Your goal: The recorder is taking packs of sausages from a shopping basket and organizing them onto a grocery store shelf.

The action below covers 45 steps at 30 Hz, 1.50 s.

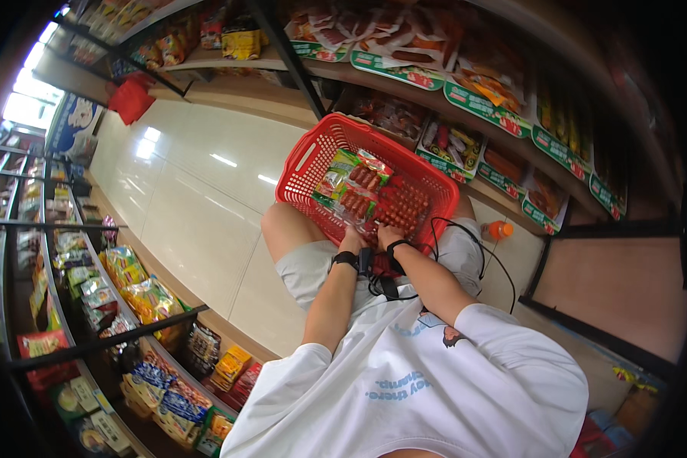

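A red perforated plastic shopping basket (pixel 303 163) sits tilted across my lap, between my knees. Both hands are at its near side, by the packs inside. My left hand (pixel 353 239) is by the lower end of a clear-and-green sausage pack (pixel 359 197). Close to its right, my right hand (pixel 389 235) touches the near end of a large clear pack of small reddish sausages (pixel 406 206). Their fingers are partly hidden, so their grip is unclear. A second green snack pack (pixel 335 172) lies at the basket's left.
Shelves of packed sausages (pixel 403 57) rise just beyond the basket. Snack shelves (pixel 149 303) line the aisle's left side. Pale floor tiles (pixel 200 166) run between. An orange-capped bottle (pixel 497 231) and black cables (pixel 486 252) are by my right leg. A red bag (pixel 130 100) stands farther off.
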Motion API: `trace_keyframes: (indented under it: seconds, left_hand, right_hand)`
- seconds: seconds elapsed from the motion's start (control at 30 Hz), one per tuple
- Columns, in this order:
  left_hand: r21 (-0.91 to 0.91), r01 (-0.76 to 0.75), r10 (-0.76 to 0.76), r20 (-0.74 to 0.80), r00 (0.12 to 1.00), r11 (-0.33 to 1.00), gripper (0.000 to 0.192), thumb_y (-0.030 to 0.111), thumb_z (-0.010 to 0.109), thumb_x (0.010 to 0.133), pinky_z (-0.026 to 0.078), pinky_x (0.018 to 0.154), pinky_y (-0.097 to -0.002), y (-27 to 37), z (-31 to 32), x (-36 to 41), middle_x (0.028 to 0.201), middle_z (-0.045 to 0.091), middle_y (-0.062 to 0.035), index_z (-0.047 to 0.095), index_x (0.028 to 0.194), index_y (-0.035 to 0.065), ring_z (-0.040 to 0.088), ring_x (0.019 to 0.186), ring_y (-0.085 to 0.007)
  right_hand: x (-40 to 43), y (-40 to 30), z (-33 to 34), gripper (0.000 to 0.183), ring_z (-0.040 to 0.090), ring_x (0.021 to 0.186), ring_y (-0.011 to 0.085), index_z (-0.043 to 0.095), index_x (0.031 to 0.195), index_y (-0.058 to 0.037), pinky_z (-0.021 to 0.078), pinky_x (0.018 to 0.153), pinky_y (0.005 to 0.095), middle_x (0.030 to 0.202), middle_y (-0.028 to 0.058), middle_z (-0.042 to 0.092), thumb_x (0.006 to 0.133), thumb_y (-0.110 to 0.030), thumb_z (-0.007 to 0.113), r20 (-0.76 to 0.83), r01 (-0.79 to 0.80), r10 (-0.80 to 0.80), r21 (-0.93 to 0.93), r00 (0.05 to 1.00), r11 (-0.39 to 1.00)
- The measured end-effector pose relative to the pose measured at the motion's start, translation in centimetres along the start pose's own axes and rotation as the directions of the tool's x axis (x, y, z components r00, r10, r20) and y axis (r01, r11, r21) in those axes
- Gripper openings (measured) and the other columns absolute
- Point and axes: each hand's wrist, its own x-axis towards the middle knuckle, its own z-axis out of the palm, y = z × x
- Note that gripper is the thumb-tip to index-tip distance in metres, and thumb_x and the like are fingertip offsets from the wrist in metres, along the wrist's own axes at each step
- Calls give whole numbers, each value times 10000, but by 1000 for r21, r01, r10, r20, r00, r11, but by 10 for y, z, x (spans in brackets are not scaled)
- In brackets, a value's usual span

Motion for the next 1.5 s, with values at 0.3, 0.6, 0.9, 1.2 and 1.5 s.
trace_keyframes:
  seconds: [0.3,0.6,0.9,1.2,1.5]
  left_hand:
    - [168,17,-66,287,956,986,545,480,441,1013,411,1107,-369,2,-3,3,1442,619,-78,610,1368,102,542,1308,-262]
    - [407,-234,299,-103,949,883,734,683,405,942,539,864,-436,-6,-15,1,1074,713,-130,680,1159,38,652,947,-310]
    - [608,-610,524,343,779,509,428,433,412,977,502,827,-415,2,-30,13,985,703,-77,679,1017,102,604,890,-298]
    - [629,-582,412,414,812,515,566,503,392,1008,461,1009,-383,1,-17,-7,1229,686,-156,654,1217,46,588,1097,-329]
    - [621,-367,225,297,928,693,667,674,462,923,516,824,-421,-2,-32,19,985,694,-228,648,1125,67,601,898,-337]
  right_hand:
    - [13,-2,7,734,706,1120,330,409,1543,-13,587,832,511,1268,184,706,899,-190,715,7,-33,33,-6,999,999]
    - [103,-16,96,239,751,864,309,743,1041,-182,545,674,534,950,105,764,944,-279,548,-444,-173,213,129,871,977]
    - [68,-25,48,346,701,1165,338,673,1286,-206,519,931,625,1302,142,704,1034,-315,463,-127,-260,305,283,944,923]
    - [67,-15,39,421,631,1278,401,563,1417,-119,438,1035,683,1430,191,621,1064,-258,381,-76,-179,205,260,976,949]
    - [51,5,18,829,645,1260,359,528,1454,-56,478,1087,493,1390,185,648,778,-430,828,-30,45,-43,76,999,996]
